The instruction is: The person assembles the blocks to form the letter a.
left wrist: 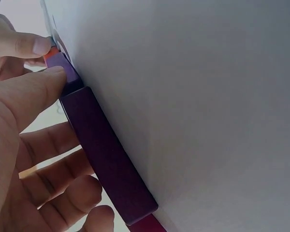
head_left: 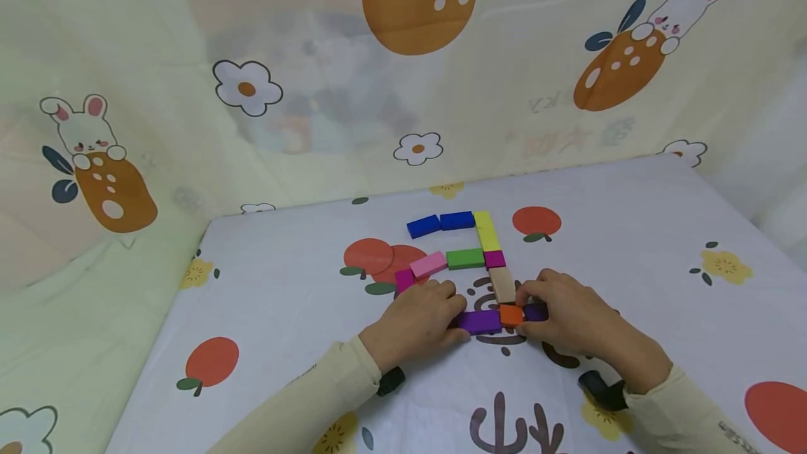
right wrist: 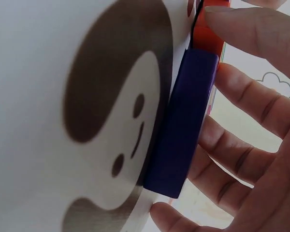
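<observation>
In the head view, my left hand (head_left: 412, 321) pinches the left end of a purple block (head_left: 480, 321) between thumb and index finger. The left wrist view shows its thumb tip on that block, with the other fingers behind a dark purple block (left wrist: 108, 154). My right hand (head_left: 570, 317) pinches an orange block (head_left: 511, 315), thumb on its near face and index finger behind. Beside it, a dark violet block (right wrist: 186, 125) stretches along inside the right fingers, partly hidden from the head view. The purple, orange and violet blocks sit in one row on the cloth.
Beyond the hands, a tan block (head_left: 502, 285), a small magenta block (head_left: 494, 258) and a yellow block (head_left: 486, 231) run away from the orange one. Green (head_left: 465, 258), pink (head_left: 428, 265) and magenta (head_left: 405, 280) blocks branch left. Two blue blocks (head_left: 457, 221) lie farthest back, before a hanging patterned curtain (head_left: 328, 174).
</observation>
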A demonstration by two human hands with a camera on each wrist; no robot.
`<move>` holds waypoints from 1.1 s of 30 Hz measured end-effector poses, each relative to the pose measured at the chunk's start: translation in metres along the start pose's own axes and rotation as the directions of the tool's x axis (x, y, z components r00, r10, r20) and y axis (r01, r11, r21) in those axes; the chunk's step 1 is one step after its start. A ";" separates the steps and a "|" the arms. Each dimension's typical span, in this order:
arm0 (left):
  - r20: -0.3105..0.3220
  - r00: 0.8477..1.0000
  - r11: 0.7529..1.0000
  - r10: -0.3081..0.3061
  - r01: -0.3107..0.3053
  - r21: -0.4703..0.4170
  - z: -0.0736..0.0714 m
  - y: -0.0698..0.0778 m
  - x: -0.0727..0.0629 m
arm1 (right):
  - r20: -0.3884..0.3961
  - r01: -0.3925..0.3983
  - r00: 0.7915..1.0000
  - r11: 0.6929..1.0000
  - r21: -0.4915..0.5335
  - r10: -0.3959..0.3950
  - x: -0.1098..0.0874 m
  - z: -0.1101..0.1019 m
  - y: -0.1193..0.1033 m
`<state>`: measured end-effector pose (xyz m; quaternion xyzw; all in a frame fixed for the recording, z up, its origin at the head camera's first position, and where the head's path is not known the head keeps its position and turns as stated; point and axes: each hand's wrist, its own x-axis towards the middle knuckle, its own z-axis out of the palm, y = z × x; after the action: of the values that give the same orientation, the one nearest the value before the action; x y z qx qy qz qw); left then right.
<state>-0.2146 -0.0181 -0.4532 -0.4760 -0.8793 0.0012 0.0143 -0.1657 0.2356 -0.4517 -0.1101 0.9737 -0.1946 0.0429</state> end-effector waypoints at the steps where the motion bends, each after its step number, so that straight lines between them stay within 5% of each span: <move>1: 0.001 1.000 1.000 -0.001 0.001 -0.002 0.000 0.000 0.000 | -0.001 0.001 1.000 1.000 -0.001 -0.001 0.000 0.000 0.000; 25: -0.002 1.000 1.000 0.006 -0.006 -0.008 0.000 -0.001 -0.003 | 0.003 0.019 1.000 0.998 0.057 -0.019 -0.007 -0.007 0.023; 33: 0.061 0.996 0.997 -0.062 0.064 -0.040 -0.003 -0.006 -0.007 | 0.020 0.006 1.000 0.999 0.052 -0.007 -0.006 -0.009 0.023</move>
<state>-0.2157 -0.0271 -0.4505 -0.4480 -0.8937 -0.0035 -0.0221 -0.1649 0.2606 -0.4522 -0.1140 0.9676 -0.2186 0.0550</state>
